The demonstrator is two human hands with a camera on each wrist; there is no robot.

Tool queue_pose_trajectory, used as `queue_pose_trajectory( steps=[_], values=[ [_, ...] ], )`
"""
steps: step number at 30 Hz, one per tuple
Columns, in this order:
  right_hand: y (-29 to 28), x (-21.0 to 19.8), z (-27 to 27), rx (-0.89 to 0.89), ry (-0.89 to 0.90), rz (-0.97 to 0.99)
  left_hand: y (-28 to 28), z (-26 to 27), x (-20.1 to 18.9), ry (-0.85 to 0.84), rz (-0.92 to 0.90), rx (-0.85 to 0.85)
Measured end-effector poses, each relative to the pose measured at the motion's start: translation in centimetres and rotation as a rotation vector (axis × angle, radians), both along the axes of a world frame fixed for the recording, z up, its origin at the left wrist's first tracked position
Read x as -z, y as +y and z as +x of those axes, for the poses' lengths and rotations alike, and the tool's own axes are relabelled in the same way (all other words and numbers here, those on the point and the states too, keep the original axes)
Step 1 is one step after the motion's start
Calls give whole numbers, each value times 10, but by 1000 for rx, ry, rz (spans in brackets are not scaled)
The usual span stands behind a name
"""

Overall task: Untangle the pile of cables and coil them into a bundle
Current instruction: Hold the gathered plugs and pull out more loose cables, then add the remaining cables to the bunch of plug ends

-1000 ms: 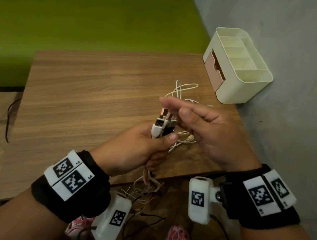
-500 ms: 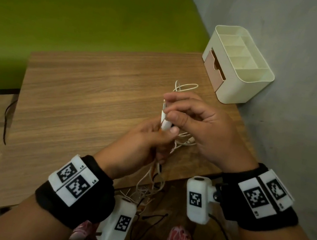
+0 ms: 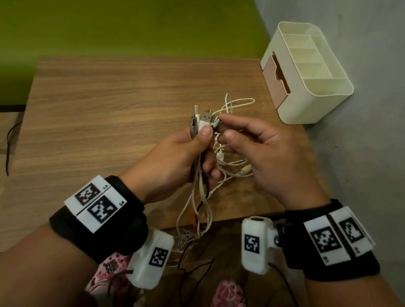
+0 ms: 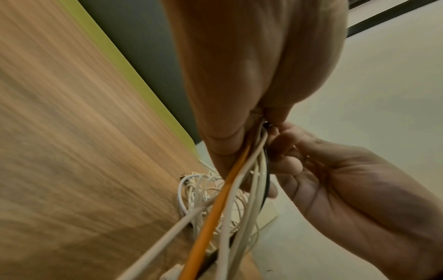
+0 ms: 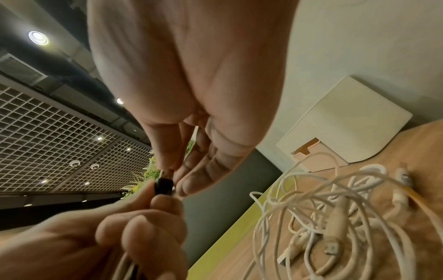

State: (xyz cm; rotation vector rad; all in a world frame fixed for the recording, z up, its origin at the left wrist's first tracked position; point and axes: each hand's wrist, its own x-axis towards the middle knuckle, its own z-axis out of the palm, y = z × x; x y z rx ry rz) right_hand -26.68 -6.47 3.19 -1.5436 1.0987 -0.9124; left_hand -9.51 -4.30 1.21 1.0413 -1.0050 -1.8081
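So the left hand [image 3: 182, 155] has a fist wrapped around a bunch of cables [image 3: 198, 195], plug ends [image 3: 202, 122] sticking up out of the top side by side, the rest trailing down off the table [image 3: 100, 115] edge. The right hand [image 3: 262, 155] is pinching the black plug [image 3: 216, 124] between thumb and fingertips, other fingers loosely curled, right next to the left thumb. The rest of the pile [image 3: 228, 155] sits tangled on the table just behind both hands. My take on doing this bit well – line that black plug up level with the others before the left thumb clamps down, so every cable starts from the same point. Keep the left grip firm but not crushing, and pull slack gently – yanking probably just tightens the knots in the loose pile.
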Motion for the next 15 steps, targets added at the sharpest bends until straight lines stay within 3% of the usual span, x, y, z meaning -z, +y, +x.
queue_pose_trajectory(
  steps=[4,6,8,10,13,15],
  values=[
    [-4,-1,-12,94,115,-27,-4,1,-1,-29,-31,-64],
    [-8,3,-20,141,361,-62,-7,4,-1,-21,-38,-108],
    [-11,10,-26,104,665,-57,-10,8,-1,-14,-45,-138],
    [-14,18,-28,63,857,-11,-13,12,0,-20,-54,-154],
    [-15,21,-28,93,878,0,-15,16,2,-47,-51,-175],
    [-14,18,-28,123,850,-93,-16,20,4,-68,-46,-193]
  ],
)
